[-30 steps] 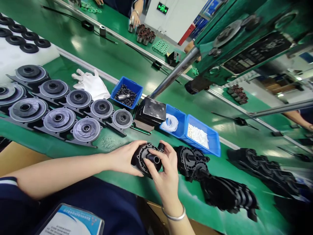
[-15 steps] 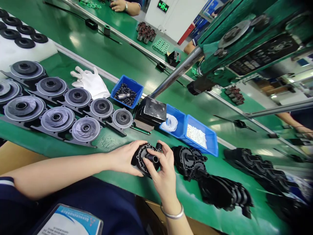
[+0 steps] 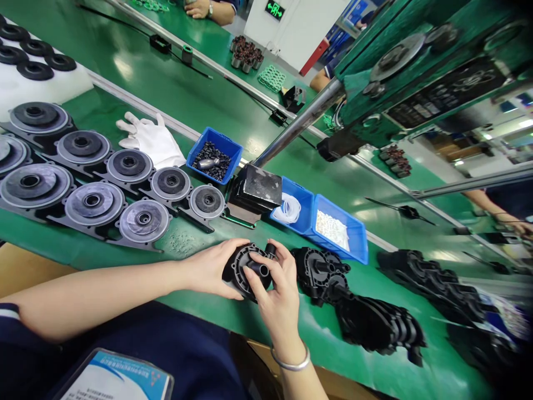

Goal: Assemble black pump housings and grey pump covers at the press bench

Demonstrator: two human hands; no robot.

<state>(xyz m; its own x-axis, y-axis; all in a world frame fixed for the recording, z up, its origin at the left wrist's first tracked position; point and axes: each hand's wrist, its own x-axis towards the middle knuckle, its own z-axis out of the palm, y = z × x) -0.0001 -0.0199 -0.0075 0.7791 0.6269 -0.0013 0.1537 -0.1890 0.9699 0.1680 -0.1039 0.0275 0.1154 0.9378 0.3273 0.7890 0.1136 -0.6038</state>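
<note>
A round black plastic pump housing (image 3: pixel 241 270) with a tube-like port is between my two hands, over the front of the green bench. My left hand (image 3: pixel 214 268) grips its left edge, thumb below and fingers above. My right hand (image 3: pixel 277 280) closes on its right side, with thumb and forefinger around the centre port. The part's underside is hidden. To the right lie similar black housings (image 3: pixel 318 269). Left of my hands are rows of black bases bearing grey discs, the nearest being a disc assembly (image 3: pixel 144 220).
A green press (image 3: pixel 416 72) overhangs the right, its black block (image 3: pixel 257 188) on the bench. Blue bins hold small black parts (image 3: pixel 212 158), white rings (image 3: pixel 288 209) and small white pieces (image 3: pixel 333 229). A white glove (image 3: pixel 152 139) lies behind the discs. Co-workers' hands (image 3: pixel 197 8) show across the bench.
The view has shifted slightly, so the bench things appear a little further left. Both hands keep the same grip on the housing.
</note>
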